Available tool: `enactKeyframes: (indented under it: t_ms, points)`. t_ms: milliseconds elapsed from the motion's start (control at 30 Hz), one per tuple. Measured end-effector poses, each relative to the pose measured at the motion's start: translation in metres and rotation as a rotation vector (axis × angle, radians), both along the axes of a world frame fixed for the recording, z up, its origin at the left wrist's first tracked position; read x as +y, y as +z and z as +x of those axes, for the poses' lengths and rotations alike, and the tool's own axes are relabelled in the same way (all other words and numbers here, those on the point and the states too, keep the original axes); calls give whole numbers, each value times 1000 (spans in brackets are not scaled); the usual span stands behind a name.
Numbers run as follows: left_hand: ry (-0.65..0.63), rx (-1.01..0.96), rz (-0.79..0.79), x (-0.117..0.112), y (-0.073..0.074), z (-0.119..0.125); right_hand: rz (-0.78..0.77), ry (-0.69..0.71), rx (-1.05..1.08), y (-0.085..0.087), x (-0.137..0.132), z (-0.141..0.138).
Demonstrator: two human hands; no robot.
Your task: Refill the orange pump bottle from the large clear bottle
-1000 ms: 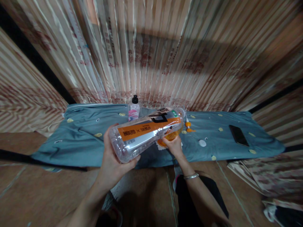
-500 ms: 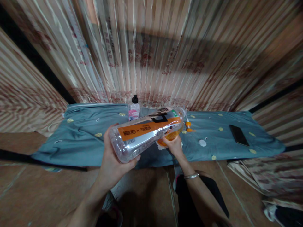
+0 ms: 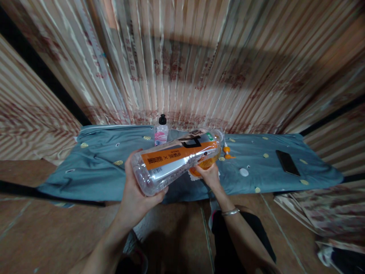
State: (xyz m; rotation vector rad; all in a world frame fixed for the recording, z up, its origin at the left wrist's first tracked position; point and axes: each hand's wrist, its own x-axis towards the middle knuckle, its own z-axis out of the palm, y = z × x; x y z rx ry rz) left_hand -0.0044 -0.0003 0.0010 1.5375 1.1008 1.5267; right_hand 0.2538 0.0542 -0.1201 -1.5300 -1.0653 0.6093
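Observation:
My left hand (image 3: 136, 194) grips the base of a large clear plastic bottle (image 3: 173, 160) with an orange and black label, held tilted with its neck pointing away to the right. My right hand (image 3: 209, 176) is closed around an orange object (image 3: 203, 165) partly hidden under the bottle's neck, just above the blue cloth (image 3: 99, 167). I cannot make out what the orange object is. A metal bangle sits on my right wrist.
On the blue cloth stand a small bottle with a black cap and pink label (image 3: 161, 133), an orange pump nozzle (image 3: 227, 151), a white cap (image 3: 243, 172) and a black phone (image 3: 287, 163). Patterned curtains hang behind. Brown floor lies in front.

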Motion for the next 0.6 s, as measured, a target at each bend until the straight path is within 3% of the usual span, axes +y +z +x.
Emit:
enactKeyframes:
  t_ms: [600]
  points:
    - [-3,-2,-33,0,5,1,0,-2,-7,-4,1,1]
